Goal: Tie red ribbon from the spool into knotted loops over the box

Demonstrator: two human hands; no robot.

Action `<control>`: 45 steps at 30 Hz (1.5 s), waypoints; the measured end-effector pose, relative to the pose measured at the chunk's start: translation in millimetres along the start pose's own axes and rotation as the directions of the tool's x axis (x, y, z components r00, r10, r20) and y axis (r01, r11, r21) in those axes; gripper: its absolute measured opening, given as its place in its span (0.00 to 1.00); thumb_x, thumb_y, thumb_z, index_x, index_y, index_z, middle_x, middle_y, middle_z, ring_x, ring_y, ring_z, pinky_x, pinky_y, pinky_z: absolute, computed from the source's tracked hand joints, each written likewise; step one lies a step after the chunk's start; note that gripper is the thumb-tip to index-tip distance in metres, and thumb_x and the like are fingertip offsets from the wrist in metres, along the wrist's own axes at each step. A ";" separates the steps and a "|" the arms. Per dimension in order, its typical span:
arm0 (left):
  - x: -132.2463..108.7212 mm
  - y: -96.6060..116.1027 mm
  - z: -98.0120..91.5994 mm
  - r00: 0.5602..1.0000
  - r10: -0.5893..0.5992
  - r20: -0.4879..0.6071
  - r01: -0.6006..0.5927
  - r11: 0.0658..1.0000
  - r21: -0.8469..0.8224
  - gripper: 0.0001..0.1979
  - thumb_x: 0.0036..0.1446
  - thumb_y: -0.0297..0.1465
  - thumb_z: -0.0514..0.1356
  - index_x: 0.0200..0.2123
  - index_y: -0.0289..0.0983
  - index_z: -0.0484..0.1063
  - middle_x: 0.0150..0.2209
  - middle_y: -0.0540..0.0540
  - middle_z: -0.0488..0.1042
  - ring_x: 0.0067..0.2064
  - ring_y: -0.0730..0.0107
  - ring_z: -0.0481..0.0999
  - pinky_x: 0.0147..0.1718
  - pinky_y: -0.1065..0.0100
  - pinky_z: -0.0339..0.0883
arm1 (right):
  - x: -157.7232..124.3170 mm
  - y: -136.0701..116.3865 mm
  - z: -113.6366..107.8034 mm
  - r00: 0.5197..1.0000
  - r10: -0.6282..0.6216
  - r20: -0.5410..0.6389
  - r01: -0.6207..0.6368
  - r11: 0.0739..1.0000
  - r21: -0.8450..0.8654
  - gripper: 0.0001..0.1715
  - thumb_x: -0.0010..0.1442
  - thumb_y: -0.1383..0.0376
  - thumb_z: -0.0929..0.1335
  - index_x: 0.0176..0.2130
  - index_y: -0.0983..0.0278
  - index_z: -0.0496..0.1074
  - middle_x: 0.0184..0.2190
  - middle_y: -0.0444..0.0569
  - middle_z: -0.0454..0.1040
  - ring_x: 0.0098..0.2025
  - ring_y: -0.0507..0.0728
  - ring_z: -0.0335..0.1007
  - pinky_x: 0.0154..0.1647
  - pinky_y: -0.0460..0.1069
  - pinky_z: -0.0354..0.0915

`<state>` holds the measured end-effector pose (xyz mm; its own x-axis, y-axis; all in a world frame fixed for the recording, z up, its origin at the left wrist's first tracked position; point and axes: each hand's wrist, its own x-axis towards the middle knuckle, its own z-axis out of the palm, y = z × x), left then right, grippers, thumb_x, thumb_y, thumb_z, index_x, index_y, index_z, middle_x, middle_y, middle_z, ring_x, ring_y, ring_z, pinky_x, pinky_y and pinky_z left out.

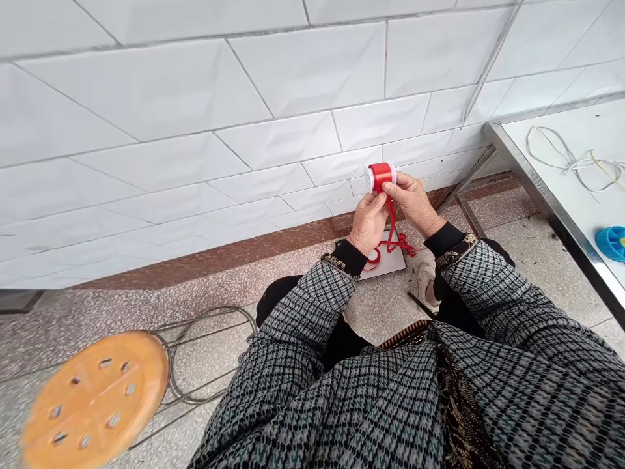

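Observation:
A white spool wound with red ribbon (381, 176) is held up in front of the tiled wall. My right hand (414, 200) grips the spool from the right, thumb pressed on the ribbon. From below, my left hand (370, 220) pinches near the spool's lower edge, where the ribbon comes off. A loose red ribbon tail (392, 225) hangs between my hands. It reaches down toward a pale flat board or box (385, 266) on the floor, where a smaller red ribbon roll (372, 259) and tangled ribbon lie, partly hidden by my left wrist.
At the lower left an orange round stool (95, 397) with metal legs lies tipped over on the speckled floor. To the right stands a metal-edged white table (581, 176) bearing white cords (569, 159) and a blue plastic spool (611, 243). A white tiled wall (312, 71) rises ahead.

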<state>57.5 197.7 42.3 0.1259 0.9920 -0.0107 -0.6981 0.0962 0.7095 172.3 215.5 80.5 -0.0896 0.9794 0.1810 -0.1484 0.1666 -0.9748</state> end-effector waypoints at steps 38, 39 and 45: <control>-18.5 2.4 -10.2 0.978 0.134 0.160 -0.196 0.856 0.478 0.27 0.51 0.39 0.72 0.20 0.39 0.54 0.21 0.56 0.60 0.25 0.78 0.60 0.28 0.70 0.56 | 15.8 10.2 -20.6 0.885 0.414 -0.212 -0.352 0.894 0.276 0.23 0.46 0.50 0.78 0.34 0.58 0.70 0.37 0.44 0.78 0.44 0.57 0.72 0.46 0.52 0.68; -19.1 0.5 -10.7 0.983 0.113 0.142 -0.168 0.857 0.487 0.26 0.50 0.39 0.72 0.21 0.39 0.54 0.20 0.56 0.59 0.24 0.79 0.60 0.27 0.71 0.56 | 16.7 10.6 -22.1 0.875 0.433 -0.217 -0.364 0.884 0.294 0.22 0.47 0.50 0.78 0.35 0.58 0.71 0.38 0.44 0.78 0.45 0.58 0.73 0.46 0.53 0.69; -17.6 -12.9 -20.7 0.997 0.005 0.082 -0.046 0.858 0.512 0.14 0.49 0.36 0.71 0.37 0.38 0.74 0.26 0.55 0.74 0.26 0.78 0.66 0.29 0.73 0.61 | 18.6 4.5 -27.3 0.822 0.526 -0.220 -0.447 0.834 0.324 0.19 0.53 0.51 0.74 0.41 0.57 0.73 0.38 0.45 0.79 0.47 0.60 0.74 0.45 0.54 0.71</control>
<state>49.8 180.8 18.8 0.1798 0.9824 0.0501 -0.2442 -0.0047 0.9697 196.8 237.5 75.9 0.0650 0.9175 -0.3924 -0.4029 -0.3356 -0.8515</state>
